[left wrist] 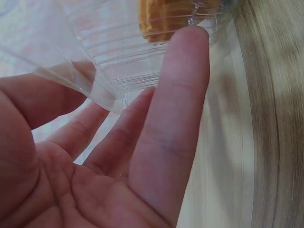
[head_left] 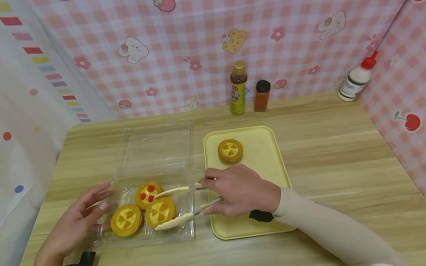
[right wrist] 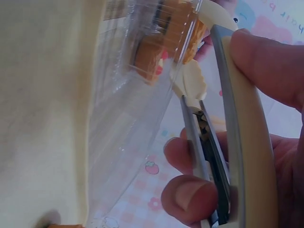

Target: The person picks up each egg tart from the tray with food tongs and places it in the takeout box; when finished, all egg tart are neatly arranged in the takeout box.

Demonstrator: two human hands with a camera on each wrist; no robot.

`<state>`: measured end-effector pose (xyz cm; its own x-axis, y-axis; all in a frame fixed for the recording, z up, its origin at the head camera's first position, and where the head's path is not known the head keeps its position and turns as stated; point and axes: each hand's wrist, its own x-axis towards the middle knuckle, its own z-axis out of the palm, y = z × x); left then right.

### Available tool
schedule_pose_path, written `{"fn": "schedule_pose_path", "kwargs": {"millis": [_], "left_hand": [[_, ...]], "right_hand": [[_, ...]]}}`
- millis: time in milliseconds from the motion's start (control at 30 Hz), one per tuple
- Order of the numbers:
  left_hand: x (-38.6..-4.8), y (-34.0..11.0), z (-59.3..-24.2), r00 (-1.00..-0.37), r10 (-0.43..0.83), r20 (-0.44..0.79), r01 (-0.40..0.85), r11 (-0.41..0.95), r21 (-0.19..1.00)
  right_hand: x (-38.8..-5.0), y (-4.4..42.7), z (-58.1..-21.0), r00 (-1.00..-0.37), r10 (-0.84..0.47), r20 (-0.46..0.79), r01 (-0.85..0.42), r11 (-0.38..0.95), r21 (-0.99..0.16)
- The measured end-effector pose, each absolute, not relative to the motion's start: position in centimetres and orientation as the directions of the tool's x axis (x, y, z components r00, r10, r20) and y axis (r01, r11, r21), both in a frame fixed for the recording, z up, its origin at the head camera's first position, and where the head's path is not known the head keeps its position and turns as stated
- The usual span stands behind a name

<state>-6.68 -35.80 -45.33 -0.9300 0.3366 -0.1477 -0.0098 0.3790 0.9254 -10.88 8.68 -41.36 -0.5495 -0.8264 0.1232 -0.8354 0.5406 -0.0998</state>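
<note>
My right hand (head_left: 240,190) holds metal tongs (right wrist: 232,118) with cream-coloured tips. The tongs are spread, one tip at the far side of a tart (head_left: 160,212) with yellow wedges and the other at its near side. Touching that tart are a tart with red dots (head_left: 148,194) and another wedge-topped tart (head_left: 126,220), all in a clear plastic container (head_left: 187,230). At the container's left side is my left hand (head_left: 73,223), fingers spread and loosely bent around the corner. In the left wrist view its fingers (left wrist: 171,118) lie along the plastic wall; firm contact cannot be told.
Behind the container its clear lid (head_left: 158,147) lies folded back. A yellow tray (head_left: 261,144) stands to the right, with one wedge-topped tart (head_left: 230,150) on it. Along the back wall stand a gold-capped bottle (head_left: 237,91), a black-capped jar (head_left: 261,97) and a red-tipped white bottle (head_left: 355,80).
</note>
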Motion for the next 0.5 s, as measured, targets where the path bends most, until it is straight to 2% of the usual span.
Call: {"fn": "schedule_pose_path", "kwargs": {"millis": [233, 500], "left_hand": [[-6.5, -35.8, -45.3, -0.930, 0.337, -0.150, -0.012, 0.380, 0.925], [-6.7, -35.7, -45.3, -0.931, 0.337, -0.142, -0.004, 0.378, 0.926]], "right_hand": [[-10.7, 6.9, -41.1, -0.538, -0.842, 0.046, -0.842, 0.535, -0.069], [-10.6, 5.7, -41.5, -0.557, -0.831, 0.018, -0.830, 0.555, -0.062]]}}
